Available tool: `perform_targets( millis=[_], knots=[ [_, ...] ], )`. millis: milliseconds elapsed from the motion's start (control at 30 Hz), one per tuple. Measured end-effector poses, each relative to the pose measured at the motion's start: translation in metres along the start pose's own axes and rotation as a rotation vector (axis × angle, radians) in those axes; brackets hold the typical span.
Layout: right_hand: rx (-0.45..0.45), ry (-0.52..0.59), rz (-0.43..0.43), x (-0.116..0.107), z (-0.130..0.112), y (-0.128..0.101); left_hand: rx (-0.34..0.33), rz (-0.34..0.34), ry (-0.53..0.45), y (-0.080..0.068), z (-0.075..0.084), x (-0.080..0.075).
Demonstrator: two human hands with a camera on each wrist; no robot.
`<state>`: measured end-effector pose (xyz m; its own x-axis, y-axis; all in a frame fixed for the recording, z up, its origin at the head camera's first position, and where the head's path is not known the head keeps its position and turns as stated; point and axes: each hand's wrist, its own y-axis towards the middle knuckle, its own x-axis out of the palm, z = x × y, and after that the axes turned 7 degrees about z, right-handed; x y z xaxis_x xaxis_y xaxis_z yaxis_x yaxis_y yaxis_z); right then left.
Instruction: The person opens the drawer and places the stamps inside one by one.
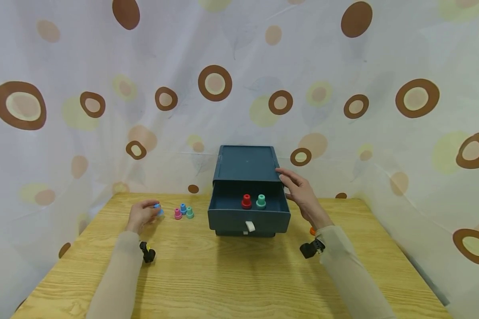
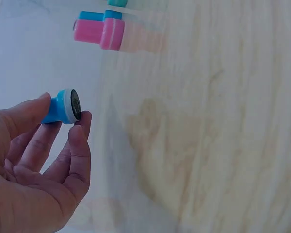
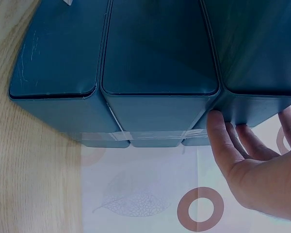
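My left hand [image 1: 141,214] pinches a small blue stamp [image 2: 60,108] between thumb and fingers, its dark round face pointing away from the thumb. Beside it on the table stand a pink stamp [image 1: 178,214], another blue stamp [image 1: 183,209] and a green stamp [image 1: 189,212]. A dark blue drawer cabinet [image 1: 247,161] has its top drawer [image 1: 231,217] pulled out. Inside that drawer are a red stamp [image 1: 246,202] and a mint green stamp [image 1: 261,202]. My right hand [image 1: 303,195] touches the cabinet's right side near the top with extended fingers.
An orange object [image 1: 312,231] is partly hidden behind the right forearm on the wooden table [image 1: 255,279]. A white pull tab [image 1: 250,226] sticks out from the open drawer's front. Behind the cabinet hangs a patterned cloth [image 1: 239,119].
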<state>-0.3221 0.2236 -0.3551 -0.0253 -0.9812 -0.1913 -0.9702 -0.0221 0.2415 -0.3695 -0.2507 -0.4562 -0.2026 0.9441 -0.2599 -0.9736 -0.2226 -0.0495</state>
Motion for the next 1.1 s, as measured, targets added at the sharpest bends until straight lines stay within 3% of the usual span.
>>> perform_targets(
  millis=[367, 633, 1100],
  knots=[
    [0.020, 0.004, 0.007, 0.001, 0.002, -0.001, 0.037, 0.031, 0.001, -0.009, 0.018, 0.005],
    [0.009, 0.002, 0.010, 0.001, 0.000, 0.000, 0.117, 0.064, 0.041, -0.019, 0.040, 0.012],
    [0.023, 0.002, 0.006, 0.001, -0.001, 0.000, 0.164, 0.016, 0.052, -0.032, 0.067, 0.021]
  ],
)
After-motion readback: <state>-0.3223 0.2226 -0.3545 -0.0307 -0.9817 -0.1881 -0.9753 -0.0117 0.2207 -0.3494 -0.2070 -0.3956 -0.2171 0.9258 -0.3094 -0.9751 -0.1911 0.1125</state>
